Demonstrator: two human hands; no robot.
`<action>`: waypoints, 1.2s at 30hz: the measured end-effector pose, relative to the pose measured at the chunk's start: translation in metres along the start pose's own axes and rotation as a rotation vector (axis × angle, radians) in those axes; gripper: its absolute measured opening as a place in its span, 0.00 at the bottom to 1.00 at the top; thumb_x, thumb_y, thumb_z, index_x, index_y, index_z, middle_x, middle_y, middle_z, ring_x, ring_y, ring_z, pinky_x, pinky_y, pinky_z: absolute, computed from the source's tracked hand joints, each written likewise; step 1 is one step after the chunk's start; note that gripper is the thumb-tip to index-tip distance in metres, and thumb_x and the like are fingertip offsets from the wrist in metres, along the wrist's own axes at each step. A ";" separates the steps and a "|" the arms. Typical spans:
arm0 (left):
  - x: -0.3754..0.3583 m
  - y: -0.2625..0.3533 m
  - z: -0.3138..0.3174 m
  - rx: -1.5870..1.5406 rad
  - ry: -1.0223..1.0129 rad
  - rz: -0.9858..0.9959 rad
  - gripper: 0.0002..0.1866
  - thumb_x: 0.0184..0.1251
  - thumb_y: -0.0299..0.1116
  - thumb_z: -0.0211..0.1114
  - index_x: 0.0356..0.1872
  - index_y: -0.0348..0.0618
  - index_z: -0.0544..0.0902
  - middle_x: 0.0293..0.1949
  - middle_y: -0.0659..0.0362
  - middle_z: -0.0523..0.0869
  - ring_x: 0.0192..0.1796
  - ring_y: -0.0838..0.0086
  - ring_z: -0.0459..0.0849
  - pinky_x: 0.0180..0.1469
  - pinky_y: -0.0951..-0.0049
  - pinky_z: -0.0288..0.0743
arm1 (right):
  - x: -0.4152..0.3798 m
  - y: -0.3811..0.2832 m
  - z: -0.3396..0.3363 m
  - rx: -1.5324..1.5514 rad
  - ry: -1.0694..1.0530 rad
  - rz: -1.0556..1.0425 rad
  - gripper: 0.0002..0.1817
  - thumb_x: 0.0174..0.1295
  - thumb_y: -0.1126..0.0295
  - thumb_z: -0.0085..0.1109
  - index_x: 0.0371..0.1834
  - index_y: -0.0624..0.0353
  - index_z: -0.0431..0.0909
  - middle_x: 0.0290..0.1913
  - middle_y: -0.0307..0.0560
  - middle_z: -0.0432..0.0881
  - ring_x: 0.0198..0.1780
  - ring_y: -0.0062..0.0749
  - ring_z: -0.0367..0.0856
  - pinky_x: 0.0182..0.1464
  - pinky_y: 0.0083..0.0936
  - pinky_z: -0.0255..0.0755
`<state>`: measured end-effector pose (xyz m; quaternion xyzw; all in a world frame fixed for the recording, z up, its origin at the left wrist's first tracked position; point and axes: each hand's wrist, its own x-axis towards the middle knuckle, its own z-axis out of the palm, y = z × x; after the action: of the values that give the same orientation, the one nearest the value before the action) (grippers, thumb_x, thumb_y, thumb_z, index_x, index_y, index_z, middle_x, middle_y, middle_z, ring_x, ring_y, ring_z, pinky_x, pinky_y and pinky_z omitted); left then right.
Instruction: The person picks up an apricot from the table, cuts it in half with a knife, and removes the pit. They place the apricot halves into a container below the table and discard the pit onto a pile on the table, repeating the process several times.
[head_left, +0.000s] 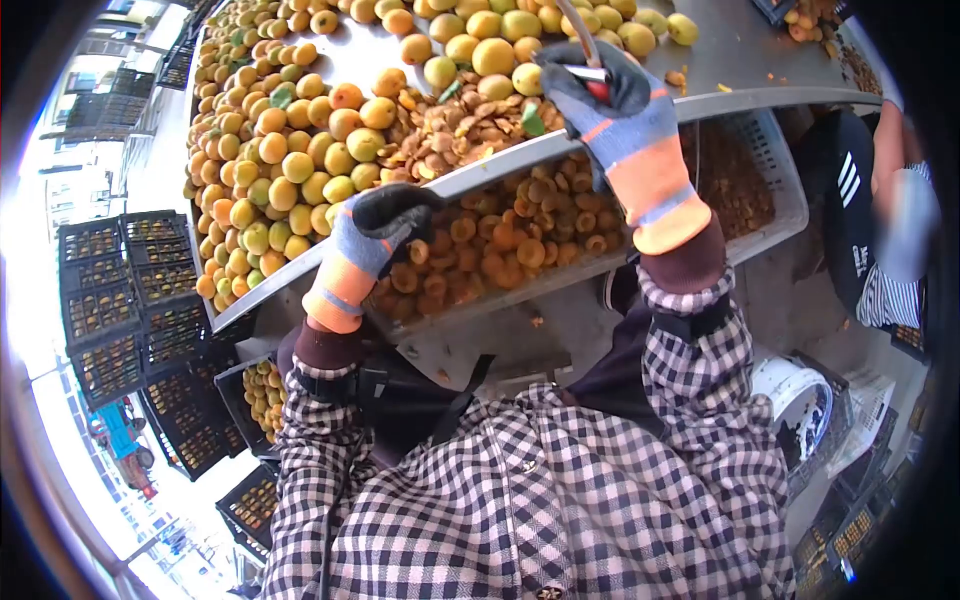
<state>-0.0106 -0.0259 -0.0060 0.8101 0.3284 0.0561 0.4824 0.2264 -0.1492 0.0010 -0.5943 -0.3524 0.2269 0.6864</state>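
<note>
My right hand (625, 110), in a grey, black and orange glove, is closed around a slim metal tool with a red handle (598, 90). It is above the metal table's front rim, and the tool's thin shaft points up past the frame's top. Lower and to the left, my left hand (385, 232) in a matching glove is curled shut at the rim; anything inside its fingers is hidden. Whole yellow-orange apricots (298, 166) cover the tabletop. A heap of brown pits (440, 140) lies between my hands. Below the rim, a plastic crate holds cut apricots (530, 250).
The table's metal rim (500, 158) runs between me and the fruit. At right, a person's striped sleeve (905, 290) and dark leg are close by. Stacked black crates (105, 270) of fruit stand at left. A white bucket (795, 400) sits low right.
</note>
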 end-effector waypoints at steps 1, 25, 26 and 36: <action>0.009 0.001 -0.006 -0.017 0.022 0.043 0.09 0.68 0.29 0.63 0.46 0.42 0.87 0.32 0.65 0.87 0.30 0.88 0.79 0.26 0.86 0.68 | -0.001 0.000 -0.001 0.025 0.008 0.044 0.11 0.62 0.73 0.66 0.45 0.63 0.81 0.36 0.36 0.84 0.37 0.13 0.78 0.43 0.13 0.74; 0.145 -0.015 -0.055 -0.130 0.159 0.411 0.28 0.55 0.22 0.69 0.61 0.41 0.77 0.52 0.58 0.84 0.51 0.74 0.82 0.53 0.74 0.77 | 0.000 0.001 0.010 -0.175 -0.123 0.071 0.10 0.67 0.73 0.60 0.49 0.58 0.77 0.37 0.45 0.83 0.38 0.28 0.83 0.42 0.23 0.75; 0.122 0.001 -0.057 -0.288 0.062 0.343 0.29 0.55 0.21 0.69 0.62 0.38 0.76 0.53 0.61 0.82 0.51 0.79 0.80 0.51 0.77 0.77 | -0.001 0.002 0.012 -0.365 -0.107 -0.067 0.10 0.67 0.74 0.59 0.50 0.56 0.77 0.37 0.49 0.83 0.38 0.35 0.84 0.41 0.26 0.76; 0.019 0.041 -0.027 -0.687 0.040 0.223 0.33 0.53 0.41 0.72 0.60 0.37 0.76 0.54 0.60 0.81 0.57 0.74 0.78 0.60 0.75 0.71 | -0.028 0.019 0.046 -0.117 -0.376 -0.056 0.18 0.62 0.72 0.64 0.55 0.65 0.77 0.46 0.56 0.85 0.48 0.38 0.85 0.50 0.25 0.77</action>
<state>0.0130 -0.0073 0.0380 0.6301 0.2096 0.2313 0.7111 0.1754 -0.1356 -0.0217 -0.5703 -0.5032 0.2937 0.5790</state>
